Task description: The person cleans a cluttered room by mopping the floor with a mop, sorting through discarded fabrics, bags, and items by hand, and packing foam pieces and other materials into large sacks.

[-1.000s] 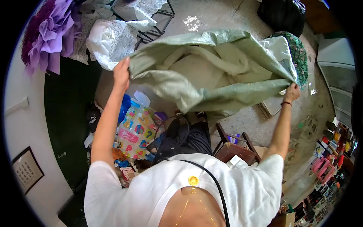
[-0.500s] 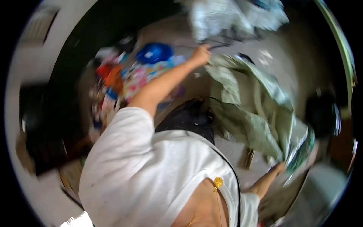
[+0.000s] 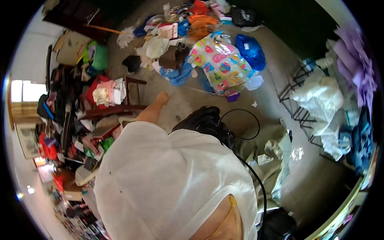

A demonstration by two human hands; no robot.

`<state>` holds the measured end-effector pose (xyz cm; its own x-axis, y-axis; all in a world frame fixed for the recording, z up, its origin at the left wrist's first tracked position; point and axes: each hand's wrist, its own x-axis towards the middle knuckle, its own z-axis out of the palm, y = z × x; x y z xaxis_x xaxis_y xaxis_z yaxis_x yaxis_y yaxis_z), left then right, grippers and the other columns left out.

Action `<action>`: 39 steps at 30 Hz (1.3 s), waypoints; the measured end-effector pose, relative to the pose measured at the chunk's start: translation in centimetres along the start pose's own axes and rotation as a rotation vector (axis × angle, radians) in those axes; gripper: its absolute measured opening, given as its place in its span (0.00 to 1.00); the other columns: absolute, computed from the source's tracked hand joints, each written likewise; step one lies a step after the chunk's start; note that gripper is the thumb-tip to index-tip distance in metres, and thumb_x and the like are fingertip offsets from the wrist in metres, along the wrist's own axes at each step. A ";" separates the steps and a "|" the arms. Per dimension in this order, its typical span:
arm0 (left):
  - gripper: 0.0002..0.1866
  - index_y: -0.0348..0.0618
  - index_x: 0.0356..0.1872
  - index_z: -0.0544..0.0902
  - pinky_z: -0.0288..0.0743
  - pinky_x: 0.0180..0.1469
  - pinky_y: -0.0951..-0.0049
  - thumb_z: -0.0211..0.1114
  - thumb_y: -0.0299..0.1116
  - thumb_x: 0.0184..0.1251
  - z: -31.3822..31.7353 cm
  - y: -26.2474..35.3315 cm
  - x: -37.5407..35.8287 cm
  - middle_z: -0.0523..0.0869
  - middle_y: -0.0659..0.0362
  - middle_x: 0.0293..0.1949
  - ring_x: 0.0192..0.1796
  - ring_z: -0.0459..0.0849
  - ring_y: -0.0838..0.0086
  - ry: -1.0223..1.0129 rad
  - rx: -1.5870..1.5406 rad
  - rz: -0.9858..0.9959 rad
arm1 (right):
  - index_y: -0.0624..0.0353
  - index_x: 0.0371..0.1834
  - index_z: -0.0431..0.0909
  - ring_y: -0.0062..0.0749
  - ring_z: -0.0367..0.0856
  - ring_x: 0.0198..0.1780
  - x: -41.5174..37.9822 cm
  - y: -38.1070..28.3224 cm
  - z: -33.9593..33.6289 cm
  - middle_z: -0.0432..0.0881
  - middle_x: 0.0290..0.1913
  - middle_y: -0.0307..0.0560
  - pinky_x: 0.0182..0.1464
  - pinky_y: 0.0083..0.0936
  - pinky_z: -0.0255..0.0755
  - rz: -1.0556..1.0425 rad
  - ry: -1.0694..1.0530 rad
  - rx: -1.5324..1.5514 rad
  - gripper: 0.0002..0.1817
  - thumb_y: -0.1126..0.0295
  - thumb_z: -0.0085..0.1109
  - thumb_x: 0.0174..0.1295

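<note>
My left hand [image 3: 163, 98] hangs over the floor at the end of a stretched arm; its fingers are too small and turned away to read, and no held thing shows. The chair [image 3: 134, 96] stands to its left, and a colourful patterned plastic bag [image 3: 220, 62] lies on the floor beyond it. My right hand is out of view. On the right, a pale green tarp-like sheet [image 3: 280, 168] lies crumpled on the floor, partly hidden by my body. A black bag-like thing [image 3: 200, 120] is just in front of my white shirt.
A blue plastic bag [image 3: 251, 52], an orange bag [image 3: 201, 27] and loose clothes cover the floor ahead. Clutter is heaped along the left side. At right stands a black metal rack [image 3: 298, 96] beside white plastic bags [image 3: 320, 96]. A black cable [image 3: 256, 176] runs down my front.
My view has swung left. The green sheet, stretched between both hands before, is out of my left hand and on the floor. My left hand has lowered; my right hand has left view.
</note>
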<state>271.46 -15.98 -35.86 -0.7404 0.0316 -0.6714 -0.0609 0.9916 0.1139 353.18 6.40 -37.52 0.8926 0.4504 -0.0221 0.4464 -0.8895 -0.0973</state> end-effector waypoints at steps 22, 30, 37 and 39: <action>0.13 0.32 0.34 0.76 0.70 0.22 0.74 0.49 0.32 0.57 -9.9 -25.4 14.4 0.79 0.54 0.24 0.21 0.77 0.73 -0.107 -0.624 -0.073 | 0.55 0.35 0.80 0.30 0.72 0.49 -41.8 -33.3 9.4 0.80 0.37 0.44 0.54 0.32 0.56 -1.858 0.025 -1.279 0.21 0.53 0.40 0.57; 0.14 0.29 0.32 0.77 0.72 0.25 0.74 0.51 0.31 0.53 -10.3 -24.3 17.6 0.78 0.52 0.21 0.22 0.77 0.72 -0.100 -0.710 -0.074 | 0.65 0.34 0.69 0.27 0.70 0.13 -61.3 -42.6 13.6 0.71 0.18 0.45 0.10 0.19 0.61 -0.938 -1.300 -0.024 0.09 0.79 0.49 0.47; 0.13 0.32 0.30 0.79 0.72 0.25 0.72 0.50 0.33 0.54 -14.9 -22.4 25.7 0.78 0.55 0.21 0.22 0.77 0.72 -0.020 -0.672 -0.135 | 0.67 0.33 0.70 0.30 0.72 0.16 -79.3 -52.2 21.3 0.72 0.19 0.48 0.13 0.21 0.63 -1.121 -1.382 -0.237 0.08 0.79 0.50 0.49; 0.13 0.33 0.30 0.79 0.72 0.27 0.71 0.51 0.33 0.53 -18.9 -21.1 27.8 0.79 0.55 0.21 0.22 0.78 0.71 -0.105 -0.622 -0.132 | 0.63 0.26 0.72 0.31 0.74 0.18 -82.7 -54.2 26.7 0.73 0.20 0.46 0.14 0.20 0.64 -1.077 -1.434 -0.428 0.04 0.73 0.52 0.48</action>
<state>239.48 -38.39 -43.10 -0.6325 -0.0422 -0.7734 -0.5472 0.7310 0.4077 253.47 19.47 -57.00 -0.3868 0.2771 -0.8796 0.9068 -0.0592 -0.4174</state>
